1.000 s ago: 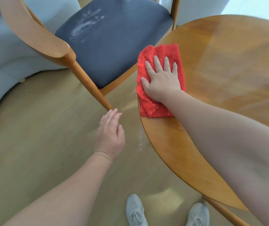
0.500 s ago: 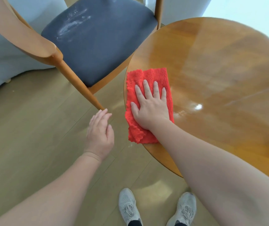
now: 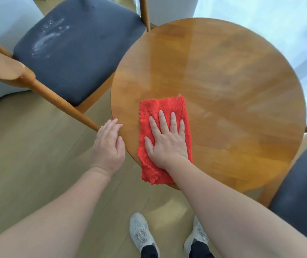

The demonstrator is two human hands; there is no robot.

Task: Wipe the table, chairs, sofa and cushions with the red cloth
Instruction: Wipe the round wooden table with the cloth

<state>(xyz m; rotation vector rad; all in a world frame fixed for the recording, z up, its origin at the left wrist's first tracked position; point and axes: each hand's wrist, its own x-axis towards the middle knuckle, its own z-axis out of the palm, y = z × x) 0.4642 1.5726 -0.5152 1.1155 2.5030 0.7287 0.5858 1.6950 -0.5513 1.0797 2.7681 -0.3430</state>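
Desk [image 3: 223, 71] fills centre and right of frame, most of its round top lying up and right of the red cloth [image 3: 167, 105], whose long axis runs bottom to top at the lower-left rim. Right grip [image 3: 165, 144] presses it flat, fingers straight and spread; left grip [image 3: 108, 146], relaxed and empty, sits beside the left rim.

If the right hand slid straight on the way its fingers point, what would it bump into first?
Nothing, as far as the picture shows. The right hand lies flat on the red cloth, fingers pointing away across the table; ahead is only bare wood up to the far rim.
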